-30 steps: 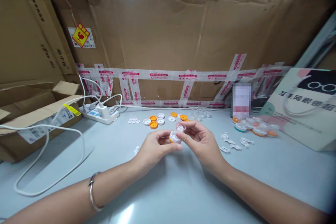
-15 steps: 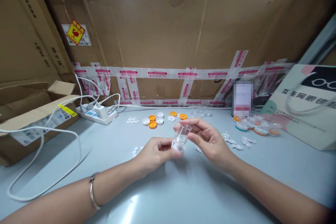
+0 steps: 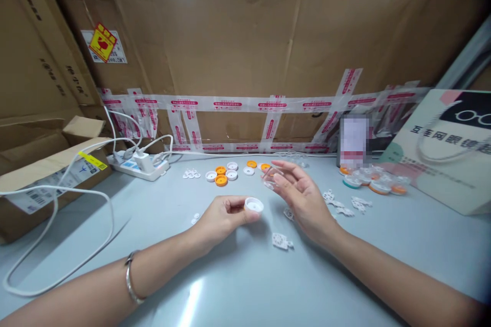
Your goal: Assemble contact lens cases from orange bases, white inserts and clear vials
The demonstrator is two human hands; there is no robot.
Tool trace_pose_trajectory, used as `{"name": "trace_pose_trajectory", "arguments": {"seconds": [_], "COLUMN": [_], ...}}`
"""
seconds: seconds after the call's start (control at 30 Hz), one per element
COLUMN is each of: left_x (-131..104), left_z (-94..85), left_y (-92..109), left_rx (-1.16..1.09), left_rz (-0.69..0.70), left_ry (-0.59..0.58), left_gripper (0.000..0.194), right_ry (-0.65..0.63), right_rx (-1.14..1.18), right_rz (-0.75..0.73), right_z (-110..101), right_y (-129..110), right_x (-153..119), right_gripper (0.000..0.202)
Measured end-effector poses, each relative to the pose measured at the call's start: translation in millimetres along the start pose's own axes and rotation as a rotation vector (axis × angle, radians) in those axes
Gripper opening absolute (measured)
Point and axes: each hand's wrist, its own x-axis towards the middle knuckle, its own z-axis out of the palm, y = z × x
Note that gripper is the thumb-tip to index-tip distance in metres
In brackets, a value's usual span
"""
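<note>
My left hand [image 3: 226, 218] is closed around a round white cap [image 3: 253, 206] with a bit of orange showing beneath it. The cap's open side faces up, and its inside shows a small centre mark. To the right and slightly higher, my right hand [image 3: 301, 196] grips a small clear plastic cup [image 3: 270, 176], tilted and blurred, between thumb and fingers. Cup and cap are apart. A small white openwork piece [image 3: 282, 241] shows below and between the hands. Another white piece [image 3: 288, 213] is partly hidden by my right hand.
White and orange caps [image 3: 221, 180] sit at the back centre, with small white discs [image 3: 191, 173] to their left. Clear-topped assembled pieces [image 3: 379, 184] and white openwork parts [image 3: 343, 209] lie right. A power strip [image 3: 153, 171], looped white cable [image 3: 112, 214] and cardboard box [image 3: 57, 173] occupy the left.
The clear cup has lifted off the cap in my left hand, up and away with my right hand. The white openwork piece below the hands did not show there before.
</note>
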Motion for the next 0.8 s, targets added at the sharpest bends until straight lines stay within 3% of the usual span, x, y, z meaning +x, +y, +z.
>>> {"name": "trace_pose_trajectory", "arguments": {"seconds": [0.13, 0.23, 0.4, 0.53, 0.63, 0.8], "left_x": [2, 3, 4, 5, 5, 4], "left_z": [-1.9, -2.2, -3.1, -4.6, -5.9, -6.4], "left_y": [0, 0, -3, -2, 2, 5], "left_rx": [0.002, 0.01, -0.004, 0.0, -0.002, 0.031], "left_rz": [0.007, 0.023, 0.026, 0.018, 0.027, 0.05], "left_ry": [0.059, 0.082, 0.093, 0.115, 0.152, 0.176], "left_gripper": [0.028, 0.032, 0.034, 0.033, 0.032, 0.029], "right_ry": [-0.003, -0.148, -0.367, -0.312, -0.272, -0.723], "right_rx": [-0.358, -0.651, -0.808, -0.936, -1.049, -1.195], "right_rz": [-0.037, -0.021, -0.035, -0.118, -0.21, 0.15], "right_z": [-11, -18, -23, -25, -28, -29], "right_y": [11, 18, 28, 11, -18, -40], "right_x": [9, 12, 11, 13, 11, -5], "right_gripper": [0.03, 0.022, 0.023, 0.034, 0.021, 0.015]}}
